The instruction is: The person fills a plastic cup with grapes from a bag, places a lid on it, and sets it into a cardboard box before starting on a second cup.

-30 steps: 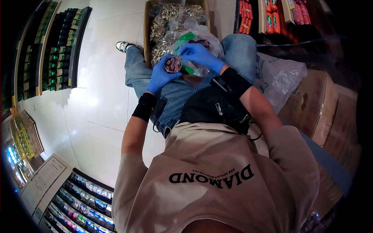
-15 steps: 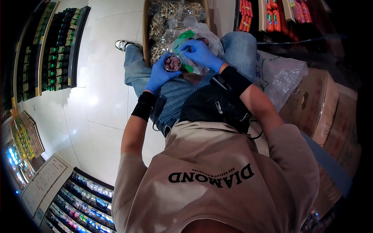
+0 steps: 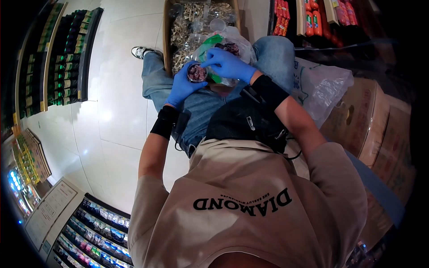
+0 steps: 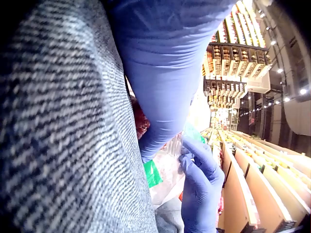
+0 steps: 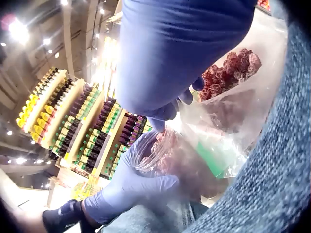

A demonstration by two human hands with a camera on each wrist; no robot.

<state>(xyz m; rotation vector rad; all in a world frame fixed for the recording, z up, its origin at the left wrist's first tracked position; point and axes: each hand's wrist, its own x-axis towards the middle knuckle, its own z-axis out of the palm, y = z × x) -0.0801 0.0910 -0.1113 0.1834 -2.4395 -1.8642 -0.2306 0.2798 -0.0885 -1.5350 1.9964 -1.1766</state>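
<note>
On our side of the cup point(image 3: 196, 73), nearest the head camera: beige shirt point(image 3: 241, 178) lettered DIAMOND, then the black waist bag point(image 3: 237, 118) with a pin on its front, then our jeans point(image 3: 203, 105). Black wristbands point(image 3: 166, 121) on both wrists, blue gloves on both hands. Cup itself: clear, round, wrinkly dark red dried fruit inside, held over our lap. Our left hand point(image 3: 182, 87) has it, fingers and thumb curled round the cup's wall, mouth facing up toward the head camera. Our right hand point(image 3: 229, 64) is at the cup's rim on the right, index reaching to the rim, other fingers bent; can't tell if it's pinching a piece. Right of the cup and a bit beyond, partly under the right hand: thin plastic bag point(image 5: 233, 109) with green print, more of the same fruit point(image 5: 228, 75) in it. Past the cup: open cardboard box point(image 3: 168, 44) between our legs, clear containers point(image 3: 217, 24) and pale brown dried slices point(image 3: 181, 33) in it. Well right of the cup: crumpled white bag point(image 3: 326, 87), then a brown carton point(image 3: 355, 120). Left of the cup: our shoe point(image 3: 139, 52) on pale floor tiles point(image 3: 118, 80), further out a shelf point(image 3: 67, 76) of dark, green-labelled goods. Far right beyond the cup: red and orange packets point(image 3: 316, 22) on a display.
</note>
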